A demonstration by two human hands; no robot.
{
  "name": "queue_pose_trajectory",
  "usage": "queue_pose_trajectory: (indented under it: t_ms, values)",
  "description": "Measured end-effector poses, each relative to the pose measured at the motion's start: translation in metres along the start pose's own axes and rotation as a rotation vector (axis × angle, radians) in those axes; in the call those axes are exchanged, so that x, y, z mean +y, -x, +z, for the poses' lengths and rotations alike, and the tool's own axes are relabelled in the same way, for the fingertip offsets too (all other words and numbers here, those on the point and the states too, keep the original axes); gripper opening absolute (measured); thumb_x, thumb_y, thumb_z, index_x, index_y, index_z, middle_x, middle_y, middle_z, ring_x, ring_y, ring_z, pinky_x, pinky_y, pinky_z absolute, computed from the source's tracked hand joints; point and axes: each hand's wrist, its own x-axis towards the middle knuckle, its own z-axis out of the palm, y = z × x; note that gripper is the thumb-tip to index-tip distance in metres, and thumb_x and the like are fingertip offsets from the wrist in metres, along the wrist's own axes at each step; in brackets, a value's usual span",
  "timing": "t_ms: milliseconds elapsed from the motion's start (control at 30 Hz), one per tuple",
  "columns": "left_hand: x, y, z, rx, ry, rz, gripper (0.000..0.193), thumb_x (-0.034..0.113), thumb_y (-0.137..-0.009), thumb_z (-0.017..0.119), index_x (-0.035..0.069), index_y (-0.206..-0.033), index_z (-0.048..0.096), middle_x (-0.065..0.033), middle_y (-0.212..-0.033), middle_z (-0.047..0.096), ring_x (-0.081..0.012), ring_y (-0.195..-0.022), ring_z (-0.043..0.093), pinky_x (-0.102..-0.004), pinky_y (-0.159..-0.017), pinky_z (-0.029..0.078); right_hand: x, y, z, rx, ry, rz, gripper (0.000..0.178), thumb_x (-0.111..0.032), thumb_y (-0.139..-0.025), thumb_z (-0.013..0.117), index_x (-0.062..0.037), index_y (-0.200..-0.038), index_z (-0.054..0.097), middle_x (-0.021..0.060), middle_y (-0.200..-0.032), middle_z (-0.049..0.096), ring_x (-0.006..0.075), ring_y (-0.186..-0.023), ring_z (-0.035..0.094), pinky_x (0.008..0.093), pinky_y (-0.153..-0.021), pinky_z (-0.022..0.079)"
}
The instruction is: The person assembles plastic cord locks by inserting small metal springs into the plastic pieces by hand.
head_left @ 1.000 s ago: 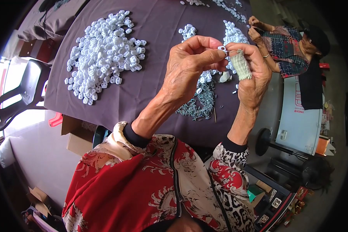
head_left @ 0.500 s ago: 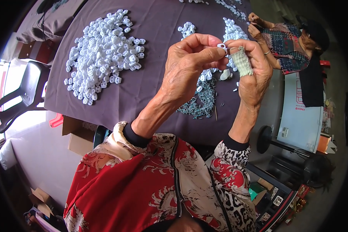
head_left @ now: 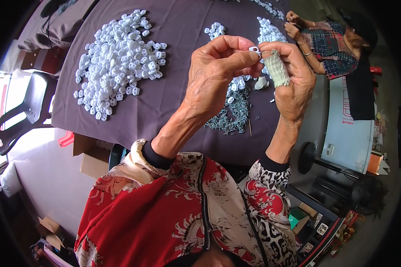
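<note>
Between thumb and forefinger, my left hand [head_left: 216, 69] pinches a small white plastic piece [head_left: 254, 50] with a dark hole. My right hand [head_left: 296, 78] meets it there, its thumb and forefinger pressed together at the piece's right side. Whatever those right fingertips grip is too small and covered to make out. A pale green knitted finger cover [head_left: 278, 71] wraps the right thumb. Beneath the hands lie a heap of small grey-green screws or pins [head_left: 231, 115] and more white pieces [head_left: 241, 83], partly hidden by my fingers.
A big heap of white plastic pieces [head_left: 120, 62] covers the left of the dark tablecloth [head_left: 173, 120]. Smaller piles [head_left: 215, 30] lie farther back. A thin stick [head_left: 250, 127] rests by the screws. At the right, another person [head_left: 329, 49] works at the table's edge. A black chair [head_left: 31, 107] stands left.
Both hands stay joined around the white piece, which has tilted slightly and shifted a little up and left. The right hand's fingertips have closed in nearer to it.
</note>
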Motion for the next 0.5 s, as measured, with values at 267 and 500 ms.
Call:
queue_pose_trajectory:
  t_ms: [267, 500]
  values:
    - [-0.005, -0.001, -0.003, 0.085, 0.009, 0.013, 0.01, 0.002, -0.076, 0.061, -0.003, -0.084, 0.056, -0.0077, -0.075, 0.06, -0.014, -0.065, 0.061, -0.0246, -0.062, 0.05, 0.01, -0.003, 0.003, -0.053, 0.159, -0.045, 0.006, 0.001, -0.079, 0.055, -0.002, -0.084, 0.058, 0.0029, -0.069, 0.061, 0.0095, -0.061, 0.061, 0.0203, -0.054, 0.048]
    - [0.0, -0.012, -0.019, -0.078, -0.155, -0.008, 0.012, 0.004, -0.081, 0.057, -0.003, -0.091, 0.058, -0.0104, -0.081, 0.062, -0.0186, -0.071, 0.062, -0.0281, -0.069, 0.052, 0.018, -0.008, -0.005, -0.155, 0.074, -0.036, 0.011, 0.0, -0.082, 0.053, -0.0001, -0.091, 0.059, 0.0036, -0.079, 0.061, 0.0082, -0.073, 0.058, 0.0192, -0.065, 0.046]
